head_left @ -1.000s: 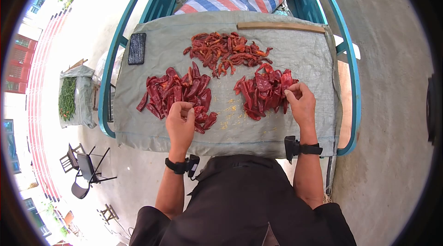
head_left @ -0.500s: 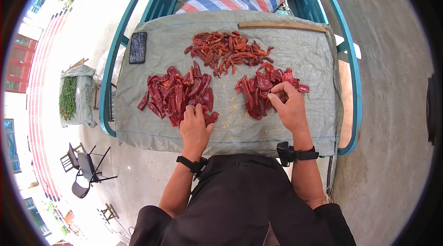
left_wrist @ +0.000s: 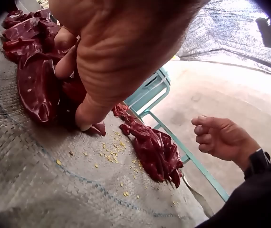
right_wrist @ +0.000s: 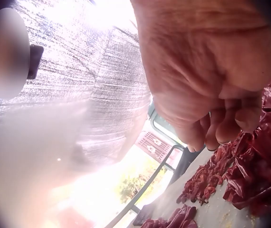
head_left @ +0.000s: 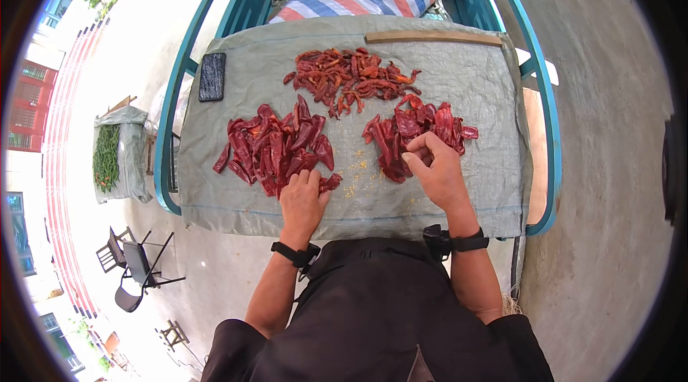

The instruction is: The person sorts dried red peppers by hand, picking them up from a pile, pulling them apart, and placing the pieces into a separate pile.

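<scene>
Dried red peppers lie in a left pile (head_left: 266, 149), a right pile (head_left: 390, 144) and a far pile of thinner, shrivelled pieces (head_left: 337, 75). At the near edge of the left pile, the left hand (head_left: 302, 206) has its fingers and thumb round a dark red pepper; the left wrist view shows this hand (left_wrist: 121, 52) close up, partly covering that pepper. The right hand (head_left: 441, 173) hovers at the near side of the right pile, fingers curled. Nothing shows in its grip in the left wrist view (left_wrist: 223, 140) or right wrist view (right_wrist: 206, 71).
A grey woven sheet (head_left: 215, 206) covers the surface, with yellow seeds (head_left: 356, 175) between the near piles. A dark phone-like slab (head_left: 212, 77) lies at the far left, a wooden strip (head_left: 433, 38) at the far right. Teal rails (head_left: 550, 160) flank the sheet.
Within the last second the left hand has shifted right along its pile and turned palm down. The right hand has moved left and nearer the body, leaving a pepper at the pile's right edge.
</scene>
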Demonstrator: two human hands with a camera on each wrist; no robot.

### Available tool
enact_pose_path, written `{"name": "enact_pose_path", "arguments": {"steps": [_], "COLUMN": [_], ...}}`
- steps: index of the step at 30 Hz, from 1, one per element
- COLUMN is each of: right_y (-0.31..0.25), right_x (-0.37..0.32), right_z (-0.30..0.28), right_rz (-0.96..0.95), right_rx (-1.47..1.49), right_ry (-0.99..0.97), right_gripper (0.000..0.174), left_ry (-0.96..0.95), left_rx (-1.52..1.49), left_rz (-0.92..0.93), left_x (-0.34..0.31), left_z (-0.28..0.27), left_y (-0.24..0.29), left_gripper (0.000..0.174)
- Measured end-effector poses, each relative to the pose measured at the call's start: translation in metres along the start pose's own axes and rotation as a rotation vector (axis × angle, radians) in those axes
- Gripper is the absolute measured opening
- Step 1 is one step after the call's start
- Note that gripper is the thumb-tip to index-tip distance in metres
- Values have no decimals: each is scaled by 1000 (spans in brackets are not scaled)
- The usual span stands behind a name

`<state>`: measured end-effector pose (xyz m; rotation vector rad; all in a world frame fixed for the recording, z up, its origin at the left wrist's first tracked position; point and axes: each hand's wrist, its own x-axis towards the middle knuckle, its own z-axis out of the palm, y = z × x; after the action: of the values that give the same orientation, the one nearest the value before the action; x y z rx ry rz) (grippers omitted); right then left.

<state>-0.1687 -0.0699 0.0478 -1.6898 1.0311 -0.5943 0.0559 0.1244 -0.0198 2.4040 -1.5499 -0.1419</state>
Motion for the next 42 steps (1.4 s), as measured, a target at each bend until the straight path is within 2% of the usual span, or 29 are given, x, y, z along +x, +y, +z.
{"name": "enact_pose_path", "arguments": {"steps": [10, 14, 17, 18, 22, 25, 30, 37, 40, 42], "right_y": [-7, -4, 4, 8, 5, -11, 2, 16, 23, 24], "right_x": [-12, -15, -17, -18, -14, -12, -6, -4, -3, 0], "right_z": [18, 22, 28, 32, 43, 45, 44, 40, 37, 29], "right_rz": [-48, -40, -17, -24, -8, 118, 168, 248, 256, 221], "right_rx": [-24, -32, -17, 3, 162, 339, 487, 646, 590, 454], "right_ry": [-148, -187, -219, -222, -238, -280, -295, -279, -243, -144], "right_gripper": [17, 19, 21, 22, 26, 28, 23, 15, 14, 14], "left_ry": [-38, 69, -69, -193, -336, -410, -456, -486, -459, -440], "left_rx": [-16, -204, -719, -1147, -1393, -1466, -1476, -1520, -1484, -1485], "left_rz": [146, 55, -192, -346, -392, -377, -247, -321, -385, -395], "left_x": [16, 29, 48, 53, 61, 60, 59, 57, 55, 55], "left_z": [6, 3, -6, -15, -41, -45, -34, -27, -19, -16], "left_y": [-6, -1, -3, 4, 21, 38, 50, 48, 46, 45], "left_gripper": [36, 31, 23, 30, 27, 26, 28, 27, 34, 34]}}
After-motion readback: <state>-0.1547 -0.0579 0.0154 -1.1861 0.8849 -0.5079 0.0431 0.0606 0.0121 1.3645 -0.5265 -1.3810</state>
